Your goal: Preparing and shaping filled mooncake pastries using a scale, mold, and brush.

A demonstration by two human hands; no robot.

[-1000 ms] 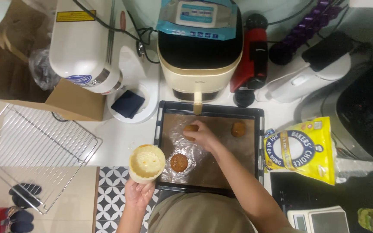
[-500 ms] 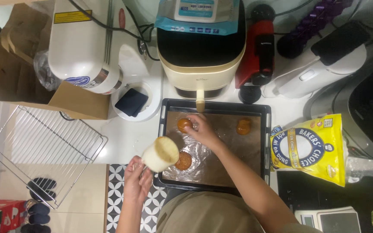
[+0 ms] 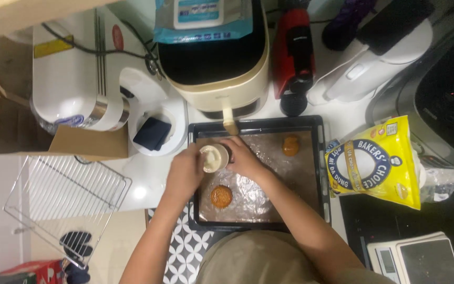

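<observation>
Two round cakes (image 3: 221, 196) on tray (image 3: 320, 173)

A dark metal baking tray (image 3: 319, 158) is sitting on the white counter (image 3: 148, 173), right in front of a cream and black box-shaped cooker (image 3: 214, 58). Two round brown cakes are lying in the tray, one (image 3: 221, 196) near the front left and one (image 3: 290, 145) at the back right. Both hands are meeting over the tray's back left corner, the left hand (image 3: 185, 173) and the right hand (image 3: 243, 158) touching a small cream round cup (image 3: 212, 158) between them. A yellow plastic flour bag (image 3: 374, 163) is lying just right of the tray. A silver wire rack (image 3: 64, 205) is lying well to the left.
</observation>
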